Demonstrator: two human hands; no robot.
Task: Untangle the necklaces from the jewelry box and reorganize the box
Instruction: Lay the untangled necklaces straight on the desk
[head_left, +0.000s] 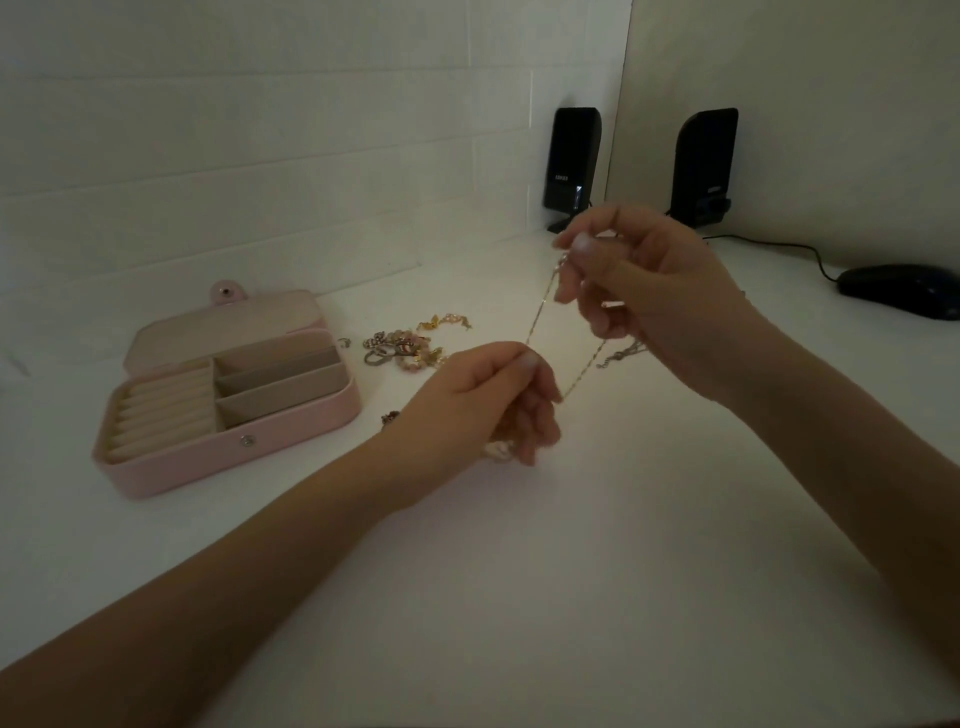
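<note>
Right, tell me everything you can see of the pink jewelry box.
The pink jewelry box sits open on the white table, left of both hands and touched by neither. It looks like smooth faux leather, with rounded corners and a metal snap on the front wall. Its lid lies folded back flat, with a snap tab at its far edge. Inside, cream ring rolls fill the left part; beige dividers form three compartments on the right, all apparently empty. A heap of jewelry lies just beyond its right end.
</note>
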